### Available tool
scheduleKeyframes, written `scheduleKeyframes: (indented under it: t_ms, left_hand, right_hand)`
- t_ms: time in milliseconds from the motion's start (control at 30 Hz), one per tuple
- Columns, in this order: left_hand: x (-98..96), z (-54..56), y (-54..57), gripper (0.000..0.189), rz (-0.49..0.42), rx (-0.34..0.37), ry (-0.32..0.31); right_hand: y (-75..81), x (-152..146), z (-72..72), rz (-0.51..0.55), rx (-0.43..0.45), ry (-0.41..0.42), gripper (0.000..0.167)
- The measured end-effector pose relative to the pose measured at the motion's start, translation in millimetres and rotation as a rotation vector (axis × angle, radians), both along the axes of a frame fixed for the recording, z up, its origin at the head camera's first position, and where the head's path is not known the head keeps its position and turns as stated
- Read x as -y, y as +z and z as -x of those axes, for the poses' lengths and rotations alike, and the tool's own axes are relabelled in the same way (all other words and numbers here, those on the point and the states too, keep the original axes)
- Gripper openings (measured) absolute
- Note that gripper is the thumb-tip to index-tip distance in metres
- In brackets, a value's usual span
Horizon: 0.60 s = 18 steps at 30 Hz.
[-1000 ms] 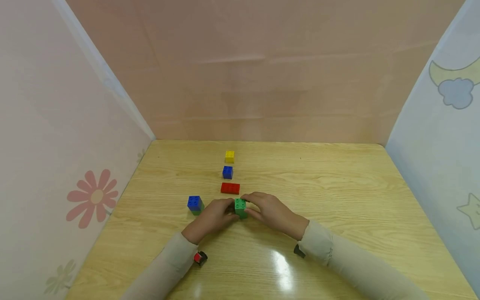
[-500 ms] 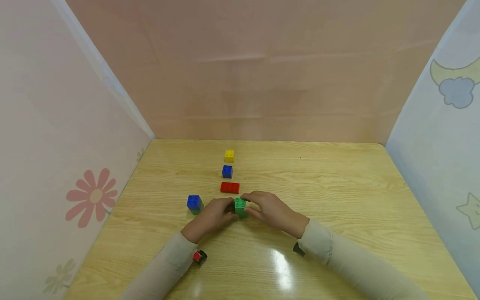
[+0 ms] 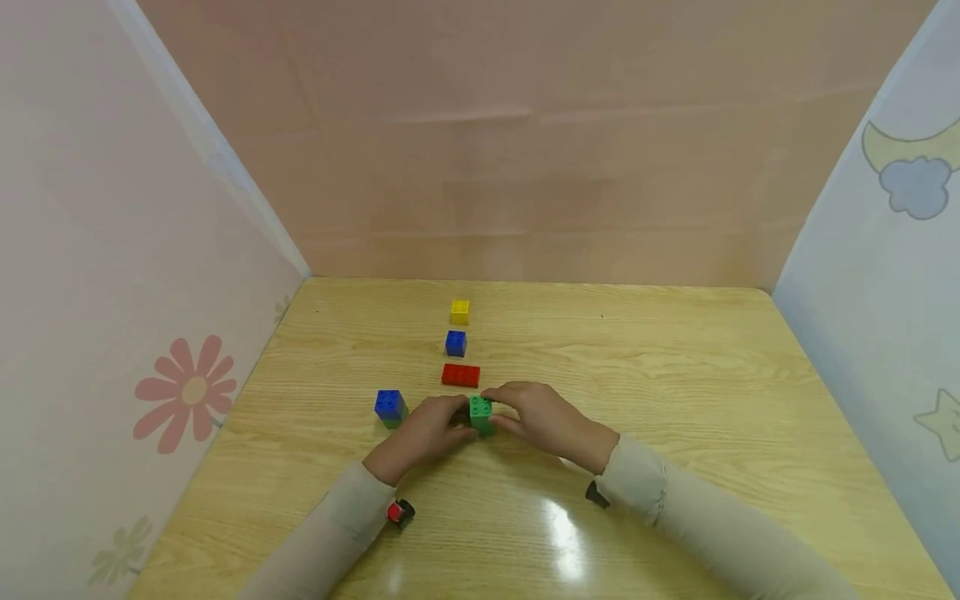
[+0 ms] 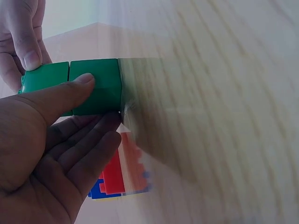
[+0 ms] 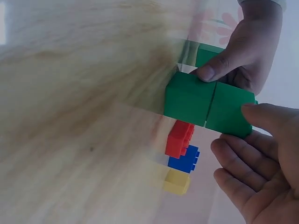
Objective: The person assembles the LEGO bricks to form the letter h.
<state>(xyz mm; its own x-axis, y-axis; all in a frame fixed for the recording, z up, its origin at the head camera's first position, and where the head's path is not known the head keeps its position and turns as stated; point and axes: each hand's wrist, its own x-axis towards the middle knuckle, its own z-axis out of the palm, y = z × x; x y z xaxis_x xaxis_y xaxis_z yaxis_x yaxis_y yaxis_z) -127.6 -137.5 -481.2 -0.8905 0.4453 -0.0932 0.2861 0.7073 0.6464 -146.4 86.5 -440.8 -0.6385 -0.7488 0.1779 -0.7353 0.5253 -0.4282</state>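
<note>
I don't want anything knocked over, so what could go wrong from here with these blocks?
With the left hand on the lower green block and the right hand on the upper green block, uneven pressure might twist or tip the pair. A thin seam shows between them, so they may not be fully pressed together. The blue-and-green stack stands close to the left hand, which could bump it on moving away.
</note>
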Motion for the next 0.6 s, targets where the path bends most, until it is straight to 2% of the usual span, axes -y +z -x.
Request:
scheduleKeyframes:
  t_ms: [333,600]
  left_hand:
    - [0.6,2.0,-4.5,0.030,0.018,-0.002,-0.006]
    - [0.3,2.5,-5.4,0.031,0.031,0.002,-0.004]
  right_hand:
    - [3.6,0.7,3.1,-0.024,0.112,-0.022,0.036]
    - [3.7,1.3,5.3,-0.006,0.114,0.008,0.035]
